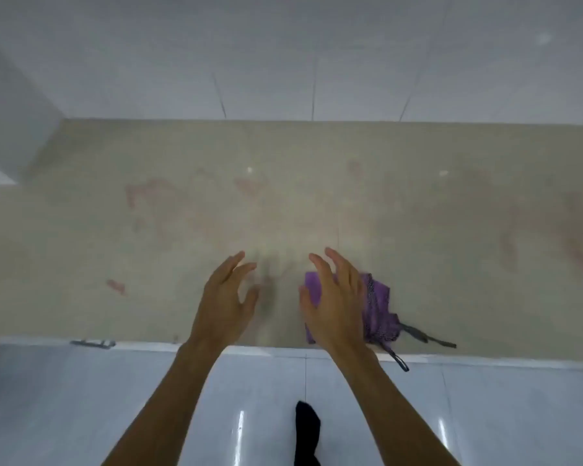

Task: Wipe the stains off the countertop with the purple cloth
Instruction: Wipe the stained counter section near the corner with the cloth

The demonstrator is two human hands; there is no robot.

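Reddish stains [148, 193] are showing across the beige countertop [81, 247]: at least three at left and centre, with more smears at far right too blurred for counting. One small stain is sitting alone at lower left. Two hands are hovering at lower centre. The left hand [224, 297] is spreading open, fingers curled loosely, holding nothing. The right hand [337, 304] is also spreading open above the one purple cloth [379, 307]; whether it is touching is unclear. The cloth is lying crumpled near the counter's front edge, two dark straps [424, 338] trailing rightward.
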